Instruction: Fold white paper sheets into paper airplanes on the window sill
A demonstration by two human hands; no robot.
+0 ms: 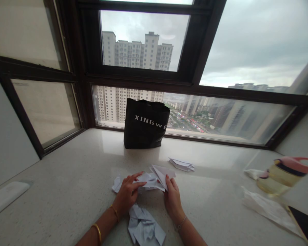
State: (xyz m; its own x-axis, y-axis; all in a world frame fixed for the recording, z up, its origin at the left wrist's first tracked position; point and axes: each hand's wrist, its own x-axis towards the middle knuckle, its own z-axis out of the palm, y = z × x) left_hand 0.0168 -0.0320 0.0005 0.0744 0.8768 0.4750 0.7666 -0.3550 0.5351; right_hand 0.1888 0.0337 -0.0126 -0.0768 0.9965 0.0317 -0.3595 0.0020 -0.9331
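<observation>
My right hand grips a folded sheet of white paper, thumb on the near face, its pointed layers fanned apart. To its left, my left hand reaches in with fingers stretched and spread, the fingertips at the paper's left end. Whether they press on it is hard to make out. Behind and under the hands lie more folded white papers, partly covered. A heap of folded paper pieces sits between my forearms. Farther off, a flat folded paper piece rests on the pale counter.
A black bag stands upright by the window. At the right are a drink bottle with a pink lid, a crumpled white wrapper and a dark flat object. A white object lies at the left edge.
</observation>
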